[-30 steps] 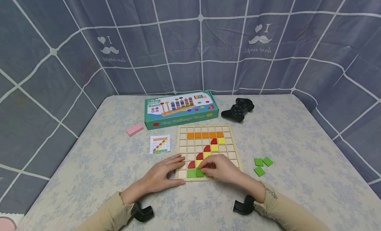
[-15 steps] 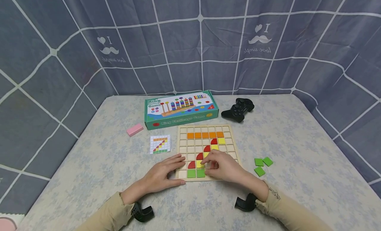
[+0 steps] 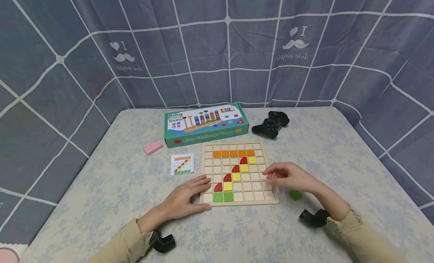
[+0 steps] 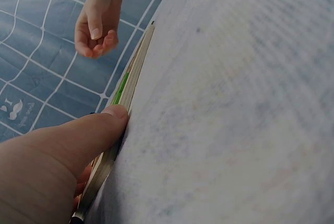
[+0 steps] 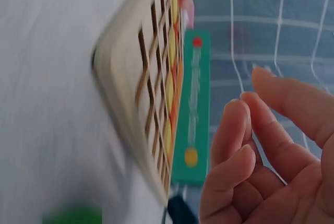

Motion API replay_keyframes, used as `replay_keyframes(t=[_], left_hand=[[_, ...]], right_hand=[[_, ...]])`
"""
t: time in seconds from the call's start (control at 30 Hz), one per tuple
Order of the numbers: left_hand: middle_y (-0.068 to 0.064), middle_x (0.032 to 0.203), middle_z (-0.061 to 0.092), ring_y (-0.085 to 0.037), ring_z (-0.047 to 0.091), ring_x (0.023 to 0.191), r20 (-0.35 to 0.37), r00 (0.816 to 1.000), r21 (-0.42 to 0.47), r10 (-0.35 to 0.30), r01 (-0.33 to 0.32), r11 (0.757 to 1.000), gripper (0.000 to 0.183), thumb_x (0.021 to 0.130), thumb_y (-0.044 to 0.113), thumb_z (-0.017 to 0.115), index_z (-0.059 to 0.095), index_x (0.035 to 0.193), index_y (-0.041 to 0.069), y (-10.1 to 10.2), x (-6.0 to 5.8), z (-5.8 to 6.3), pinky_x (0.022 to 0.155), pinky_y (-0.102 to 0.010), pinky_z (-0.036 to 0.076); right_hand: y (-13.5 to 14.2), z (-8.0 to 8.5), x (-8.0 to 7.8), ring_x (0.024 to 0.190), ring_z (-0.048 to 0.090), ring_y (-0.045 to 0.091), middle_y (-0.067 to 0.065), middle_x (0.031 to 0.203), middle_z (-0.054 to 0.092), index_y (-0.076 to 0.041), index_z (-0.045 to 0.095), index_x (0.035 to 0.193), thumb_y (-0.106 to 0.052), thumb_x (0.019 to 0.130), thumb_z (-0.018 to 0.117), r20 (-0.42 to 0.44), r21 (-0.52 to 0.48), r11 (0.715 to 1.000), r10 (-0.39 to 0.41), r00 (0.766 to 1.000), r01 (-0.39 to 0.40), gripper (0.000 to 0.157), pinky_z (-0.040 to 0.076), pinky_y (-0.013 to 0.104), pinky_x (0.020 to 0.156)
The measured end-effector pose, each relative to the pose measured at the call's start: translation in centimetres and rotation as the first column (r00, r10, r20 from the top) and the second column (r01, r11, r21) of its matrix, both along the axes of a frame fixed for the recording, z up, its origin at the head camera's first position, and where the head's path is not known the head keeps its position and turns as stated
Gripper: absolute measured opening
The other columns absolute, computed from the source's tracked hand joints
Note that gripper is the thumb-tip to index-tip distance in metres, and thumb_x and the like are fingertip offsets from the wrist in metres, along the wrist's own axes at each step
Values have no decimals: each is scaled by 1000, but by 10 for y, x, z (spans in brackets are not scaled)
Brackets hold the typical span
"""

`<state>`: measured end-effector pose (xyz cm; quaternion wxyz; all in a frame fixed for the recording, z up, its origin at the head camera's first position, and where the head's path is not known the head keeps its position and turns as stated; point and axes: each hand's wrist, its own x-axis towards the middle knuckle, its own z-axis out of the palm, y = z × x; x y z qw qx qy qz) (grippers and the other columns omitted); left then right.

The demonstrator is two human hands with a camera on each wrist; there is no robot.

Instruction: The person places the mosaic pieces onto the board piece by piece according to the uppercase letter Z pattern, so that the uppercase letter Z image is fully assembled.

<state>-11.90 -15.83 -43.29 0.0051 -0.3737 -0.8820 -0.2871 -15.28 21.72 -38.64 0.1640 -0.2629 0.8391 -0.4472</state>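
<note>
A wooden grid board [image 3: 255, 195] lies on the table, bearing a row of orange square tiles [image 3: 234, 153], a diagonal of red quarter-round tiles [image 3: 227, 178] and yellow square tiles [image 3: 236, 176], and two green square tiles [image 3: 223, 197] in its bottom row. My left hand [image 3: 184, 199] rests at the board's left edge, fingers extended onto it and thumb by the front corner. Above the board's right edge hovers my right hand [image 3: 293, 177], fingers loosely bent, with nothing between them in the right wrist view. A loose green tile [image 3: 295, 195] shows beneath it; the hand hides the area behind.
Left of the board lies a printed pattern card [image 3: 182, 164], with a pink block [image 3: 153, 147] beyond it. A green game box [image 3: 207, 124] and a black game controller [image 3: 271, 125] stand behind the board. Grey-blue grid cloth [image 3: 210, 48] hangs around the table.
My right hand has left the second green tile in the bottom row and moved right, over the board's right edge, covering two loose green tiles. My left hand has stayed put.
</note>
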Motion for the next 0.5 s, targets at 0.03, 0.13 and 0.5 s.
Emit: replay_keyframes(t=[0.03, 0.13, 0.5], left_hand=[[-3, 142, 45, -19, 34, 135, -1, 1000, 0, 0, 0, 1000, 66, 83, 49, 67, 55, 132, 7, 0, 0, 0, 105, -41, 36], [-2, 142, 45, -19, 34, 135, 1, 1000, -1, 1, -1, 1000, 66, 83, 49, 67, 55, 132, 7, 0, 0, 0, 105, -41, 36], [-1, 143, 44, -18, 33, 135, 13, 1000, -6, 6, -6, 1000, 67, 83, 52, 66, 55, 132, 7, 0, 0, -1, 106, -41, 35]], right_hand=[[6, 1, -1, 68, 55, 11, 5, 90, 63, 1, 64, 111, -12, 89, 65, 8, -6, 1000, -11, 1000, 11, 26, 47, 25, 58], [25, 2, -2, 71, 56, 14, 9, 92, 62, 4, 62, 114, -11, 90, 63, 18, -20, 999, -32, 999, 32, 28, 49, 27, 58], [73, 0, -5, 88, 62, 13, 25, 106, 61, 11, 53, 122, -9, 93, 60, 58, -70, 996, -46, 997, 50, 36, 53, 31, 73]])
